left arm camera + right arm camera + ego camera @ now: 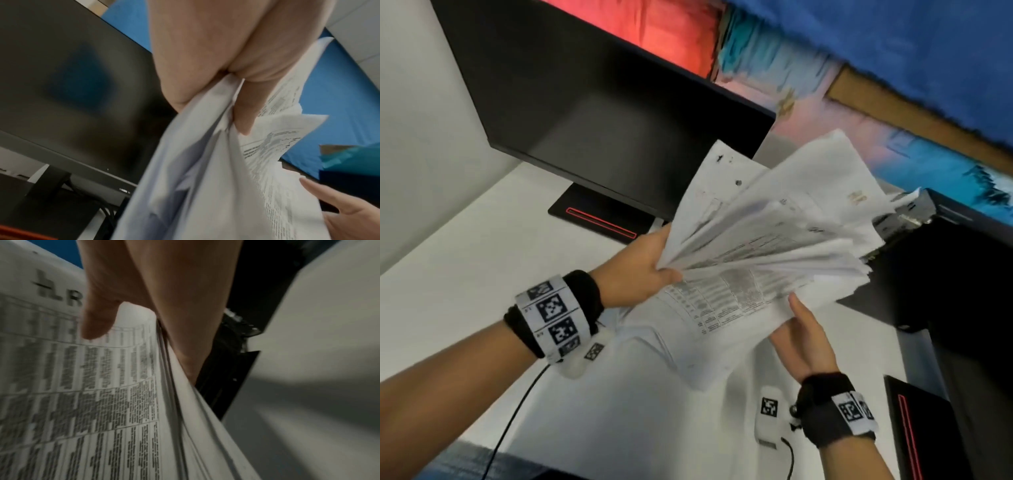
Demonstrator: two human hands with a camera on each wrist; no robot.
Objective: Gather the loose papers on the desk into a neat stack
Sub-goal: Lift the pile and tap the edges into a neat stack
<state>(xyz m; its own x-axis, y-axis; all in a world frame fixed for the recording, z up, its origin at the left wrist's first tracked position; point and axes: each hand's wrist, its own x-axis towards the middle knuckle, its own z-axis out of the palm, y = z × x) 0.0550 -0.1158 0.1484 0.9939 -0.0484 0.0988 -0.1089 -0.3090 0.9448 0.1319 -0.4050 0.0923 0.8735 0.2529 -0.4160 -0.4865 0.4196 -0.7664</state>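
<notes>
Papers [767,240] bunched in my left hand [640,270], thumb on top and fingers curled under one corner, sheets fanned out loose and lifted off the white desk [465,260]. My right hand [803,337] takes the near edge of the bundle, thumb [96,321] on the printed table page, fingers hidden beneath the sheets. Print is blurred, unreadable. More sheets [688,346] lie flat on the desk under the fan, partly covered by it. Black monitor [602,113] stands behind my left hand, its base with a red strip [602,222] cut off by the papers. Dark equipment [945,274] on the right, detail unclear. Blue cloth [893,44] beyond
</notes>
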